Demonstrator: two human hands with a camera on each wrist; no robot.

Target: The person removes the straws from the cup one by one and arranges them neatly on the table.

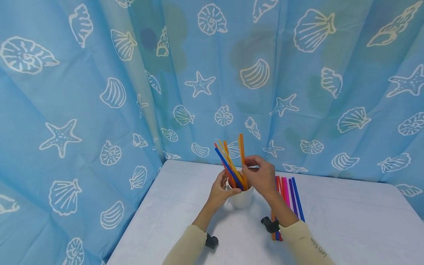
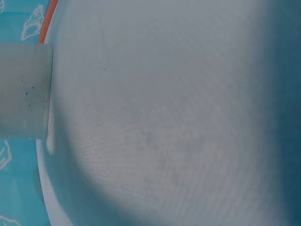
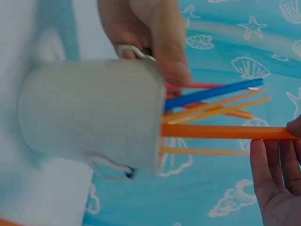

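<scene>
Orange stick (image 3: 225,132) shares cup (image 3: 89,106) with other sticks (image 3: 211,94).

Lower centre of the frame, I see a pale upright cup (image 1: 241,201); blue, yellow and orange sticks (image 1: 228,168) lean inside, one orange stick (image 1: 242,147) near-vertical.

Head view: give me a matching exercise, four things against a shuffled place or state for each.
1. left hand
2. right hand
3. white cup
4. row of loose sticks

A. pinching an orange stick
B. on the table, right of the cup
C. holding the cup
D. containing several leaning sticks

Pairs: 1-C, 2-A, 3-D, 4-B
</scene>
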